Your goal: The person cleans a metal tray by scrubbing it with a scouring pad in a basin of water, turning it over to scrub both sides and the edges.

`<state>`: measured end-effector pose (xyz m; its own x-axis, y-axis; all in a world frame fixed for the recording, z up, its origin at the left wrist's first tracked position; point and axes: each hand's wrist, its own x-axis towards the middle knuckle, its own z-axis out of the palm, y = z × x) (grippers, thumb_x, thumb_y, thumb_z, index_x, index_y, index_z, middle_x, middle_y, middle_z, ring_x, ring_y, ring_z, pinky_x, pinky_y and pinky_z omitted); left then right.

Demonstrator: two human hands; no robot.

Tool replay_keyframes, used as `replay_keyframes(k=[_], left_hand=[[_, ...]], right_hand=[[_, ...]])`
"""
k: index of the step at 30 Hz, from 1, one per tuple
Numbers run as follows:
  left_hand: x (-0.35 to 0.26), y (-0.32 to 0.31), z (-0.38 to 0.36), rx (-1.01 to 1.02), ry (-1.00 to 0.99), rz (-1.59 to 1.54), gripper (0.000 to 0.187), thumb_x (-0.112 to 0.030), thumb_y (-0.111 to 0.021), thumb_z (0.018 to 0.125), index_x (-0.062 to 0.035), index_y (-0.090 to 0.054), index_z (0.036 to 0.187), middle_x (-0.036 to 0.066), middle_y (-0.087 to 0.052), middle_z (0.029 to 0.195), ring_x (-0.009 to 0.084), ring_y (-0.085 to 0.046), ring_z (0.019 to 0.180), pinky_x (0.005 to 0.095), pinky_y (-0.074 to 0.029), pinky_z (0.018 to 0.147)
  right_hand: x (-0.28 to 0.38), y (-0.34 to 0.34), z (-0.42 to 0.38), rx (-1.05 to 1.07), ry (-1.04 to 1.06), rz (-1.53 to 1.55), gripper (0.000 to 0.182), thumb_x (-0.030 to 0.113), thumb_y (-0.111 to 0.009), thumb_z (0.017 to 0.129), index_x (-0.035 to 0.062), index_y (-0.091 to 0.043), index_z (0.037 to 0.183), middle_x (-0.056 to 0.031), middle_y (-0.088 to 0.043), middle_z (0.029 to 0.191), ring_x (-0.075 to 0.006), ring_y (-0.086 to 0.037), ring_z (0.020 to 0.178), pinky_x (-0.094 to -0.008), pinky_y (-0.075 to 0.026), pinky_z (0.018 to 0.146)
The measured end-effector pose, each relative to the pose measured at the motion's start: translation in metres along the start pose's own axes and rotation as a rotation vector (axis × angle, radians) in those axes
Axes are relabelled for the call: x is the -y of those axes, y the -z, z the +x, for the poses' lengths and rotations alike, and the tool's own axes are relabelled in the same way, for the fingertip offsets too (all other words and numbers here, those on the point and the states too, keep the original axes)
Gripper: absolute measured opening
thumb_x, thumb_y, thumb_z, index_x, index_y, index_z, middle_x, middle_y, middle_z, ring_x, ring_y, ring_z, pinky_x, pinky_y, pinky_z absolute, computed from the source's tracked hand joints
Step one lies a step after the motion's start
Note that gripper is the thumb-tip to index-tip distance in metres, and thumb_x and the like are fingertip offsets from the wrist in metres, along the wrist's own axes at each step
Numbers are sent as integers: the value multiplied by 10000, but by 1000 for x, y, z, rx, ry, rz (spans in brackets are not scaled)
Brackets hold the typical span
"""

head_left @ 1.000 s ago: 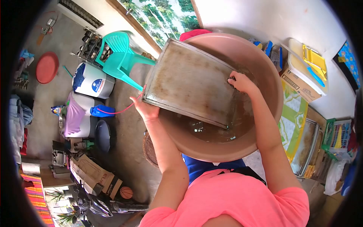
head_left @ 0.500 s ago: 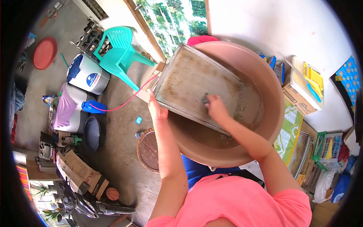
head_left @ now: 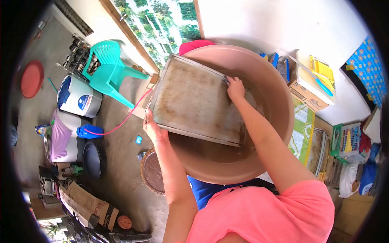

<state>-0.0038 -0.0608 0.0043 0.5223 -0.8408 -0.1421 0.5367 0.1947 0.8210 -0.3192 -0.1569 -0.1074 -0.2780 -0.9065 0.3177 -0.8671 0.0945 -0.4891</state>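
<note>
A rectangular metal tray point(head_left: 194, 99) with a raised rim and brown stains lies tilted across a large brown plastic tub point(head_left: 279, 133). Its lower right end dips into cloudy water point(head_left: 202, 153) in the tub. My left hand point(head_left: 153, 128) is closed on the tray's near left corner, thumb up along the edge. At the tray's far right edge, my right hand point(head_left: 236, 90) presses down with a small dark grey scouring pad point(head_left: 227, 80) under its fingers. Most of the pad is hidden by the fingers.
A green plastic chair point(head_left: 107, 69) and a pink hose point(head_left: 125, 120) are left of the tub. A round woven stool point(head_left: 153, 172) stands close by my left forearm. On the right are a cardboard box point(head_left: 306, 96) and a green crate point(head_left: 337, 137).
My right hand has moved with the scouring pad from the tray's lower middle to its far right edge. My left hand stays on the corner; the whole view has shifted.
</note>
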Motion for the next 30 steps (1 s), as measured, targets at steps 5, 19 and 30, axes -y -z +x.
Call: replay_keyframes(k=[5, 19, 30], left_hand=[[-3, -3, -6, -5, -3, 44, 361, -243, -593, 918, 45, -596, 1137, 125, -615, 1090, 233, -601, 966, 382, -518, 835], [-2, 0, 1, 91, 29, -42, 368, -229, -524, 950, 76, -557, 1154, 181, -612, 1117, 303, -618, 981, 452, -518, 846], [4, 4, 7, 41, -2, -17, 378, -258, -518, 959, 63, -556, 1154, 151, -614, 1105, 258, -612, 981, 387, -509, 858]], right_hand=[[-63, 2, -26, 129, -266, -221, 241, 141, -495, 890, 63, -611, 1087, -168, -578, 1079, -359, -607, 971, -462, -521, 794], [-45, 9, -47, 219, -318, -197, 204, 62, -522, 846, 19, -580, 1036, -216, -565, 1069, -412, -643, 880, -484, -533, 773], [164, 56, -141, 243, 525, 288, 323, 73, -517, 834, 27, -527, 1154, -167, -537, 1042, -348, -588, 940, -442, -532, 736]])
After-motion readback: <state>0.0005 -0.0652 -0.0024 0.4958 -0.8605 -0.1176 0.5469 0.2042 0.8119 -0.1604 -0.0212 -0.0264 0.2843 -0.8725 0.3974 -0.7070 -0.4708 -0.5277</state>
